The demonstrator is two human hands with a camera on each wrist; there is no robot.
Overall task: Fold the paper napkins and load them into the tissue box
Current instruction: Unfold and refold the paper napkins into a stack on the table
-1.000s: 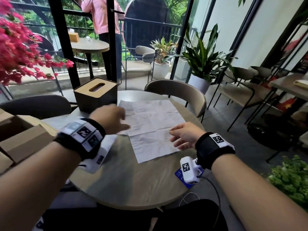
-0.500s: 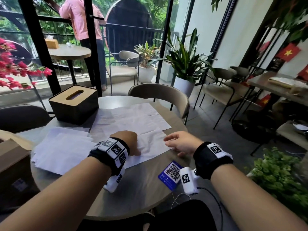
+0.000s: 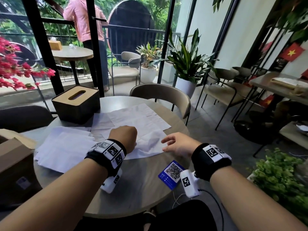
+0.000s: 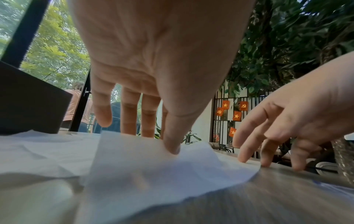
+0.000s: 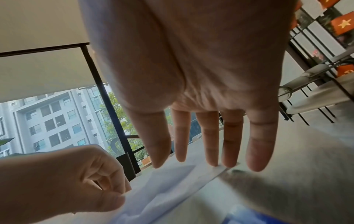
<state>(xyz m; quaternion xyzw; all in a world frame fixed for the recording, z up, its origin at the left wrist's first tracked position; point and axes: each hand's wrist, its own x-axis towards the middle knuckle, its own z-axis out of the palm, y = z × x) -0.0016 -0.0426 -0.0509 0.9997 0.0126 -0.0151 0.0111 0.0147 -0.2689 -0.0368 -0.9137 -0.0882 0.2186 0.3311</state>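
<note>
Your head view looks down at the round table (image 3: 141, 189) toward twelve o'clock; both wrist views skim close (palm-side), sharing the napkin (image 4: 162, 174) with it.

Left hand (image 4: 153, 60) seen palm-side from the wrist, thumb tip pressed onto a white paper napkin (image 4: 153, 171) whose near edge is lifted off the grey table (image 4: 277, 197). Right hand (image 4: 298, 121) at the right, fingers spread, tips touching the tabletop just past the napkin's corner. Dark tissue box (image 4: 28, 103) at left.
</note>
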